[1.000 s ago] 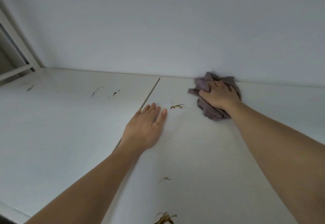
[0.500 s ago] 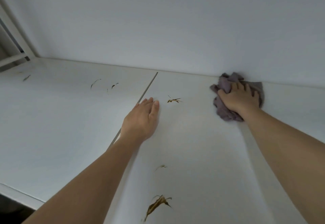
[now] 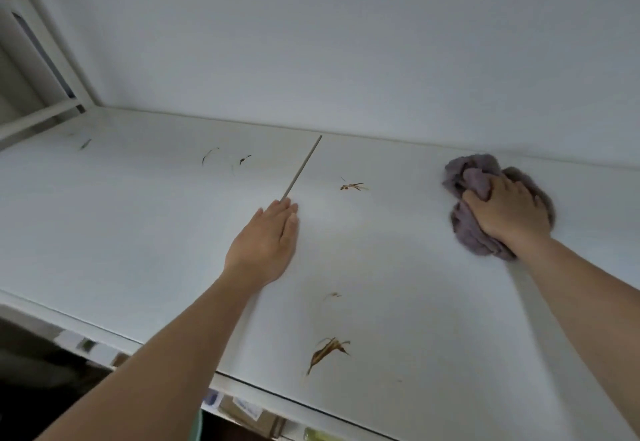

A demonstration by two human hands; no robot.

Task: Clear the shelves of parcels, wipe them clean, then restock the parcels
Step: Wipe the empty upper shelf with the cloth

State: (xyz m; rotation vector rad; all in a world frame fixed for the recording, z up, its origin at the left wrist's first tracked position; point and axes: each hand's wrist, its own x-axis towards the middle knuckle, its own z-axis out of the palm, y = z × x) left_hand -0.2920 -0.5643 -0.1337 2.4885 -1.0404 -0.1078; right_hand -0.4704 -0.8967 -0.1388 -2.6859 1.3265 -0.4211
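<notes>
Right hand is gripping the bunched purple cloth against the white shelf at right of frame, while left hand is resting flat, fingers together, mid-frame near brown smears.

Storage room or parcel depot, by look of it. White metal shelf against plain white wall, shelf frame upright at left. Brown scuff marks on shelf top. Below front edge, lower level packed with cardboard boxes bearing labels, blurred. No household furnishings in sight.
</notes>
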